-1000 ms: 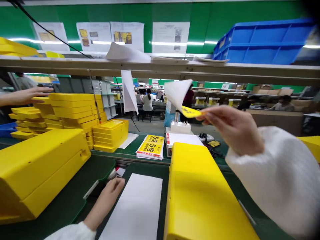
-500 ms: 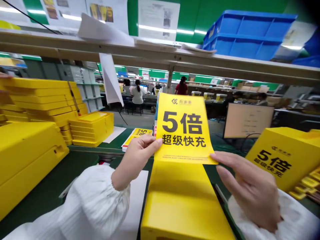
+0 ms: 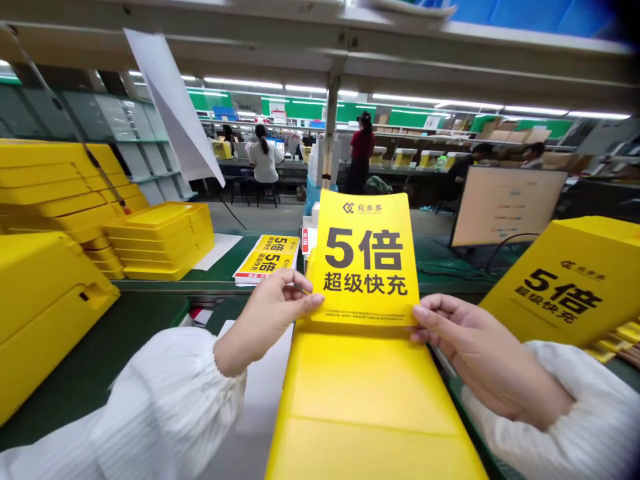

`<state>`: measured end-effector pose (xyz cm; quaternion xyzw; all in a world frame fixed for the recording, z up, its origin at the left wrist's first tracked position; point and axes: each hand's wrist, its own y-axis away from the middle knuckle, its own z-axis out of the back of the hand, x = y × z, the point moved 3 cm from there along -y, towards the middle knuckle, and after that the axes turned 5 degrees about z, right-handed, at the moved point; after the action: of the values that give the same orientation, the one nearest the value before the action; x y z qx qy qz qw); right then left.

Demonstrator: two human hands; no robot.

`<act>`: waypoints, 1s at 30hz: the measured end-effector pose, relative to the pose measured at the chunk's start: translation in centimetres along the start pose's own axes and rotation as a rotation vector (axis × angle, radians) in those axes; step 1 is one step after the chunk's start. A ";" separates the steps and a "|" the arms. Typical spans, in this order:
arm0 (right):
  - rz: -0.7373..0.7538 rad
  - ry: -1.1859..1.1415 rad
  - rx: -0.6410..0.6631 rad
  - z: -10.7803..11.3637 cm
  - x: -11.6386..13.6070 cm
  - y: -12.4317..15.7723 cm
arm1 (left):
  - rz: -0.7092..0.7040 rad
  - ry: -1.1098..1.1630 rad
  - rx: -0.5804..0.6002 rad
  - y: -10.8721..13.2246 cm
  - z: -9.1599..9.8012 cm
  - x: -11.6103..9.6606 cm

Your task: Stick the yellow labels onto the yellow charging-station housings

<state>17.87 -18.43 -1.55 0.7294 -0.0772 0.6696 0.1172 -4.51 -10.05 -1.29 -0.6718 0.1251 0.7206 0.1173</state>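
Observation:
A yellow sticker (image 3: 367,260) with large black "5" lettering stands up at the far end of a long yellow plastic housing (image 3: 370,400). My left hand (image 3: 273,317) pinches its left edge low down between thumb and fingers. On the other side, my right hand (image 3: 465,340) grips its lower right corner, thumb in front. The sticker's lower edge meets the housing's far edge; whether it touches the surface behind, I cannot tell. A stack of similar printed stickers (image 3: 267,257) lies beyond my left hand.
Yellow housings and panels (image 3: 160,240) are stacked at left. A lettered yellow housing (image 3: 560,287) stands at right, near a monitor (image 3: 505,207). A shelf beam (image 3: 250,50) crosses above, with a white paper (image 3: 173,110) hanging from it. People (image 3: 265,157) work in the background.
The view has tilted down. My right hand has gone from a straight-fingered touch to a pinch on the sticker's corner, and the sticker sits squarer over the housing's end.

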 end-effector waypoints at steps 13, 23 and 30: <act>-0.107 0.214 0.036 0.8 -1.5 1.0 | 0.219 0.008 0.132 0.7 -0.4 2.0; -0.145 0.089 0.007 0.6 -1.8 0.9 | 0.230 0.027 0.131 0.3 -0.5 2.6; -0.138 0.123 0.020 0.7 -2.0 0.9 | 0.207 -0.006 0.123 0.3 -0.5 2.4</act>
<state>18.15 -19.54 -3.53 0.6916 -0.0128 0.7042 0.1599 -4.24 -10.47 -3.69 -0.6448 0.2375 0.7217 0.0836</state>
